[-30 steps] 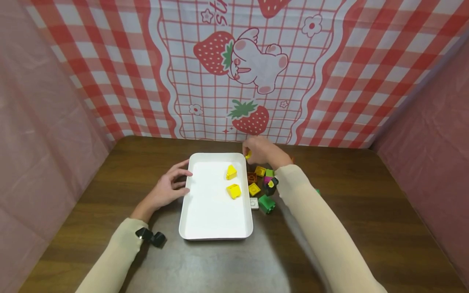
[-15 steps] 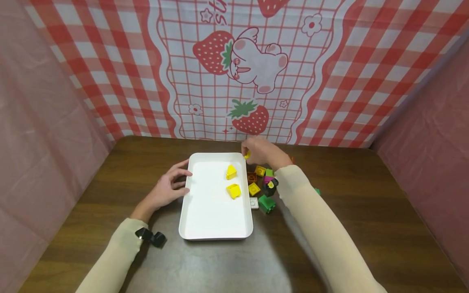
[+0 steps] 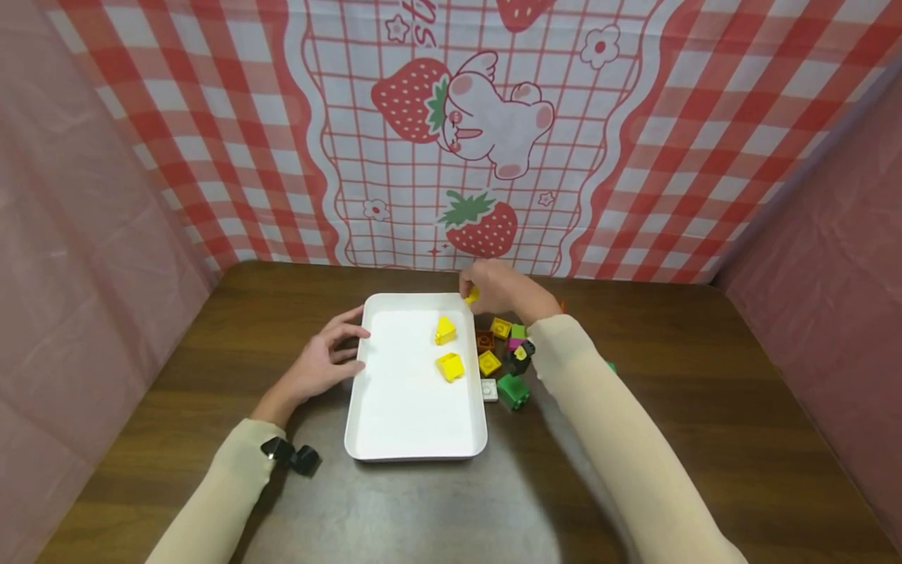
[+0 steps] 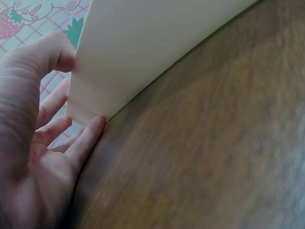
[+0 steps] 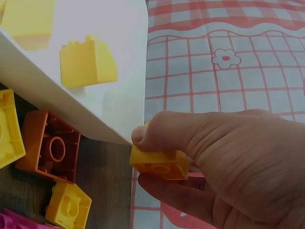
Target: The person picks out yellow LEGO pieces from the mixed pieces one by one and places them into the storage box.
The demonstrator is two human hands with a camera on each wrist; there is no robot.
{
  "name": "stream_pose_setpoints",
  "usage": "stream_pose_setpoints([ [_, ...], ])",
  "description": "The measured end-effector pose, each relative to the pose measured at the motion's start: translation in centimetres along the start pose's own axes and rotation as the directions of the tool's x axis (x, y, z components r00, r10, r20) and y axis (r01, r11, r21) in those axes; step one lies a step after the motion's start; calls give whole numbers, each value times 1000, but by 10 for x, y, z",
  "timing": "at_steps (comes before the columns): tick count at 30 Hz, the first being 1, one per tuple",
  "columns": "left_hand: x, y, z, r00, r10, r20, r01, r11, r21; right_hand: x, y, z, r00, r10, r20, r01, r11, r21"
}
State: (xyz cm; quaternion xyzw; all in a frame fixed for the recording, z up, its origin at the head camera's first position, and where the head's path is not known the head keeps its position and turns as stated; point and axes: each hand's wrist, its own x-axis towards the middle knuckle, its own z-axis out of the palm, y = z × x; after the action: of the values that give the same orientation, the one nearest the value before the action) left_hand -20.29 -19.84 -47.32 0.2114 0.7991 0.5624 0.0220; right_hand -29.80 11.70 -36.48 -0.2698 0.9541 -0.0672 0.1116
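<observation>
My right hand pinches a yellow brick between thumb and fingers at the far right corner of the white tray. In the right wrist view the brick's hollow underside partly shows. My left hand rests its fingertips and thumb against the tray's left side; in the left wrist view these fingers touch the outer wall and are not wrapped round it. Inside the tray, toward its right side, lie a sloped yellow brick and another yellow brick, apart from each other.
Right of the tray lie loose bricks: brown, yellow, yellow, white, green, magenta. The right sleeve partly hides another green piece. A checked cloth hangs behind the wooden table.
My right hand has shifted slightly left with the yellow brick, toward the tray's far right corner. The left hand, the tray and the two bricks in it stay in place.
</observation>
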Motion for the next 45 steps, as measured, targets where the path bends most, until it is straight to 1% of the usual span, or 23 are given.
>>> stream_pose_setpoints([
  [9, 1, -1, 0, 1000, -6, 3, 6, 1000, 9, -1, -6, 3, 1000, -20, 14, 19, 999, 41],
  [14, 1, 0, 0, 1000, -6, 7, 6, 1000, -2, -3, -11, 5, 999, -44, 10, 44, 998, 43],
  [23, 1, -1, 1, 1000, -9, 7, 9, 1000, 4, -3, -23, 9, 997, -69, 34, 66, 996, 65],
  [31, 1, 0, 0, 1000, -8, 4, 8, 1000, -8, -7, -33, 10, 991, -127, 30, 124, 990, 72],
  [35, 1, 0, 0, 1000, -8, 2, 8, 1000, -7, -9, -39, 10, 989, -144, 40, 140, 986, 87],
  [45, 1, -1, 0, 1000, -7, 2, 7, 1000, -5, -10, -55, 13, 981, -187, 59, 185, 982, 45],
])
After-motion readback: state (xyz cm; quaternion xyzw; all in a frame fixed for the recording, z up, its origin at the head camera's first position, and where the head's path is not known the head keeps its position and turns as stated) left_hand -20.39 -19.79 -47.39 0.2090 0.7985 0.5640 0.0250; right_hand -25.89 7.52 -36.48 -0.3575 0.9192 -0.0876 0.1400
